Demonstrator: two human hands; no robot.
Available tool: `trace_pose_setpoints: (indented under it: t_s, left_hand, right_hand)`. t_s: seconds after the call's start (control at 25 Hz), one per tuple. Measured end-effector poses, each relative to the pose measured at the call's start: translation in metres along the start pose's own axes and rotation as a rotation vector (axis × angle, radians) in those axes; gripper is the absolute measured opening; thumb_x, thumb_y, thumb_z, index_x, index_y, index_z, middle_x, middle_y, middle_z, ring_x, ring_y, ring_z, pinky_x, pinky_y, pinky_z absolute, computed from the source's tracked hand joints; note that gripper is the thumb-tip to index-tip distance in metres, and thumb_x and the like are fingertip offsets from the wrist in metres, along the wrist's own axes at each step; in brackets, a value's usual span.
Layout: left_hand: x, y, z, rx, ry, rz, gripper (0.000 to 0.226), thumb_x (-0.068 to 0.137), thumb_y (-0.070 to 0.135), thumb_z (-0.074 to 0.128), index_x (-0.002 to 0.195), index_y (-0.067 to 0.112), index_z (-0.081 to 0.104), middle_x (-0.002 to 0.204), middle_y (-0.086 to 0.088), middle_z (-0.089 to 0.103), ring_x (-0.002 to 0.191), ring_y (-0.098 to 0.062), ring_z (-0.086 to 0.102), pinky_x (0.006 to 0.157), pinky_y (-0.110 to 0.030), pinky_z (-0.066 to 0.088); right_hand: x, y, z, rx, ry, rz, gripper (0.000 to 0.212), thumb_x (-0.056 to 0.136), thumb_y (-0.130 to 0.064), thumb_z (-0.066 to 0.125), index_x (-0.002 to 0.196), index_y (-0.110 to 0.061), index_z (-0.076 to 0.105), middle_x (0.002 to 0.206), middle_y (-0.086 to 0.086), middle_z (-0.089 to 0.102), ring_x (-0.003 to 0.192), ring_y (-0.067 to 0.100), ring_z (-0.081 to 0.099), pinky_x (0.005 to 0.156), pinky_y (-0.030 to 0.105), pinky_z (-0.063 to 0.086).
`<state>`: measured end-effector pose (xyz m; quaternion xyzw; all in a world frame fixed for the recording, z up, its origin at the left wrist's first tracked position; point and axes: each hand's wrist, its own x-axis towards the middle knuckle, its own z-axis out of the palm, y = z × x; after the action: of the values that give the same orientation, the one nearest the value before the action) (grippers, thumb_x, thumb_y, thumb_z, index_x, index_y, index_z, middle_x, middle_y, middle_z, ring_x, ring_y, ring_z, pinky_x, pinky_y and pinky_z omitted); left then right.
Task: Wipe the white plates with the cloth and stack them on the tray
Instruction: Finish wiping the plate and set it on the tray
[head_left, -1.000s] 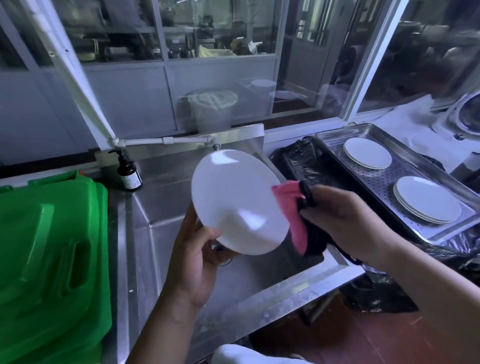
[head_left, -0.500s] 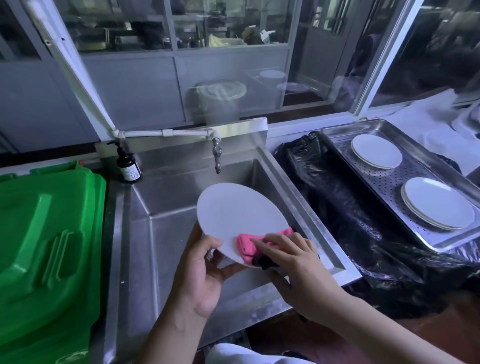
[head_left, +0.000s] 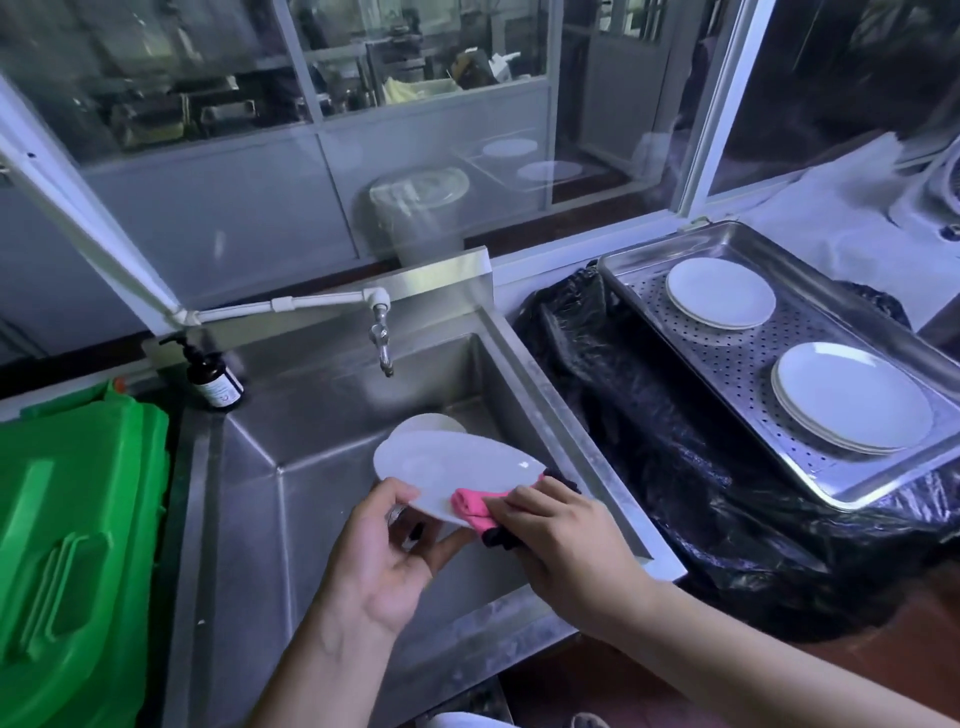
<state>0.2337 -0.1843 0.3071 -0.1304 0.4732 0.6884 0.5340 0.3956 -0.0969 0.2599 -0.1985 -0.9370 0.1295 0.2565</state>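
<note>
While our left hand (head_left: 384, 558) pinches the near rim of a round white plate (head_left: 452, 467), thumb on top and fingers curled beneath, our right hand (head_left: 566, 545) presses a folded pink cloth with a dark edge (head_left: 475, 506) onto the plate's near right part. The fingers of that hand curl over the cloth and cover most of it, so we cannot make out how far its dark part reaches. The plate is tilted and held above the basin of the stainless steel sink (head_left: 322, 457); behind its far rim a pale curved shape shows, and we cannot tell whether it is another plate or a reflection.

Over the basin hangs a metal tap on a white pipe (head_left: 382, 340), and at the back left corner stands a dark pump bottle with a white label (head_left: 213, 376). Left of the sink lies a green plastic bin lid (head_left: 72, 545), cut off by the frame edge.

To the right, a crumpled black plastic sheet (head_left: 649, 441) covers the counter, and on it rests a perforated steel tray (head_left: 737, 364). In the tray lie two stacks of white plates, well apart: a far stack (head_left: 719, 293) and a near stack (head_left: 852, 397). How many plates each holds is hard to count. The tray's right edge runs out of view.
</note>
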Motion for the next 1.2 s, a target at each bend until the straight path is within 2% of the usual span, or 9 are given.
trace_pose_setpoints:
  t_s: [0.16, 0.28, 0.36, 0.44, 0.6, 0.76, 0.88, 1.0, 1.2]
  left_hand:
    - [0.008, 0.007, 0.026, 0.161, -0.051, 0.057, 0.018, 0.093, 0.014, 0.065, 0.110, 0.009, 0.065, 0.099, -0.016, 0.067, 0.097, -0.028, 0.065, 0.059, -0.049, 0.063]
    - [0.020, 0.020, 0.034, 0.573, -0.052, 0.247, 0.041, 0.091, 0.027, 0.070, 0.130, 0.020, 0.063, 0.115, -0.008, 0.067, 0.112, -0.023, 0.062, 0.096, -0.053, 0.055]
    - [0.022, 0.033, 0.031, 0.778, 0.009, 0.427, 0.065, 0.080, 0.033, 0.080, 0.140, 0.028, 0.057, 0.132, -0.005, 0.060, 0.125, -0.018, 0.057, 0.112, -0.045, 0.040]
    - [0.021, 0.044, 0.021, 0.819, 0.041, 0.500, 0.089, 0.059, 0.047, 0.085, 0.142, 0.035, 0.054, 0.138, -0.002, 0.054, 0.130, -0.015, 0.052, 0.117, -0.039, 0.032]
    - [-0.005, 0.056, 0.009, 0.665, -0.257, 0.329, 0.082, 0.066, 0.039, 0.088, 0.140, 0.020, 0.059, 0.128, -0.009, 0.065, 0.106, -0.020, 0.064, 0.091, -0.042, 0.052]
    - [-0.047, 0.049, 0.024, 0.577, -0.398, 0.311, 0.075, 0.048, 0.029, 0.101, 0.119, 0.028, 0.075, 0.112, -0.009, 0.074, 0.092, -0.024, 0.073, 0.071, -0.043, 0.063]
    - [-0.072, 0.044, 0.036, 0.571, -0.410, 0.332, 0.079, 0.040, 0.019, 0.103, 0.114, 0.030, 0.077, 0.111, -0.008, 0.076, 0.093, -0.026, 0.075, 0.070, -0.044, 0.064]
    - [-0.087, 0.036, 0.040, 0.584, -0.388, 0.380, 0.079, 0.040, 0.014, 0.102, 0.114, 0.028, 0.077, 0.114, -0.009, 0.075, 0.098, -0.026, 0.074, 0.070, -0.041, 0.063]
    - [-0.092, 0.017, 0.039, 0.615, -0.341, 0.479, 0.085, 0.054, 0.009, 0.095, 0.131, 0.030, 0.066, 0.131, -0.011, 0.068, 0.110, -0.029, 0.069, 0.082, -0.046, 0.060]
  right_hand:
    - [0.012, 0.020, -0.005, 0.257, 0.034, 0.200, 0.022, 0.085, -0.017, 0.061, 0.096, -0.033, 0.072, 0.079, -0.013, 0.060, 0.069, 0.012, 0.055, 0.056, 0.027, 0.042]
    - [0.026, 0.034, -0.016, 0.969, 0.093, 0.704, 0.017, 0.085, -0.006, 0.072, 0.077, -0.020, 0.074, 0.071, -0.005, 0.065, 0.063, 0.012, 0.059, 0.063, 0.034, 0.051]
    - [0.025, 0.047, -0.026, 1.391, 0.062, 0.925, 0.006, 0.086, 0.002, 0.069, 0.088, -0.001, 0.074, 0.082, 0.015, 0.071, 0.071, 0.028, 0.067, 0.067, 0.054, 0.058]
    - [0.018, 0.064, -0.037, 1.593, -0.001, 0.984, 0.019, 0.088, 0.001, 0.066, 0.107, 0.006, 0.070, 0.103, 0.024, 0.072, 0.087, 0.037, 0.070, 0.078, 0.055, 0.060]
    - [0.009, 0.086, -0.040, 1.874, -0.100, 0.886, 0.035, 0.081, -0.011, 0.073, 0.116, -0.004, 0.071, 0.119, 0.019, 0.069, 0.106, 0.034, 0.067, 0.100, 0.049, 0.050]
    - [0.017, 0.094, -0.037, 2.136, -0.181, 0.829, 0.062, 0.055, -0.014, 0.097, 0.112, -0.004, 0.075, 0.125, 0.017, 0.068, 0.111, 0.030, 0.068, 0.104, 0.050, 0.049]
    - [0.023, 0.094, -0.040, 2.201, -0.258, 0.831, 0.074, 0.045, -0.011, 0.101, 0.112, 0.001, 0.073, 0.123, 0.020, 0.068, 0.105, 0.032, 0.070, 0.089, 0.049, 0.058]
    - [0.032, 0.091, -0.052, 2.018, -0.405, 0.787, 0.048, 0.077, -0.017, 0.082, 0.119, 0.001, 0.068, 0.102, 0.019, 0.073, 0.084, 0.028, 0.073, 0.070, 0.043, 0.059]
    - [0.046, 0.102, -0.069, 1.509, -0.297, 0.867, 0.023, 0.097, 0.006, 0.051, 0.111, 0.006, 0.068, 0.099, 0.024, 0.074, 0.090, 0.038, 0.073, 0.084, 0.044, 0.057]
